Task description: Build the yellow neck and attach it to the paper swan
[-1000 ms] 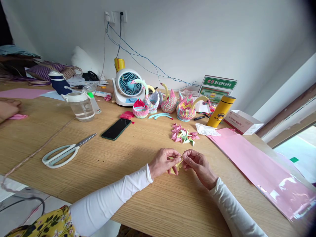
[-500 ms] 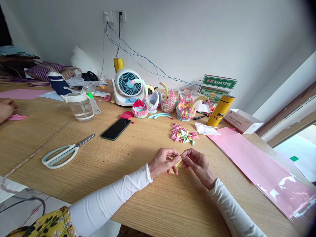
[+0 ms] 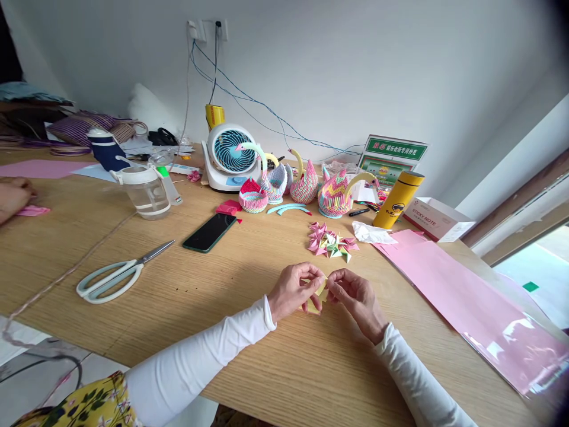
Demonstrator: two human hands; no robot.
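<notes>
My left hand [image 3: 293,290] and my right hand [image 3: 355,295] meet over the wooden table [image 3: 200,296], both pinching a small folded yellow paper piece [image 3: 317,292]. The fingertips of the two hands nearly touch around it. A little beyond them lies a heap of folded pink, green and yellow paper pieces [image 3: 331,242]. Both my arms are in white sleeves.
Scissors [image 3: 118,276] and a black phone [image 3: 208,231] lie to the left. Several paper swans [image 3: 306,187], a small fan [image 3: 229,155], a clear jug [image 3: 144,190] and a yellow flask [image 3: 398,200] stand behind. Pink paper sheets [image 3: 462,296] cover the right. Another person's hand [image 3: 13,196] rests far left.
My hands have drawn slightly closer together around the yellow piece. The other person's hand at far left has shifted a little.
</notes>
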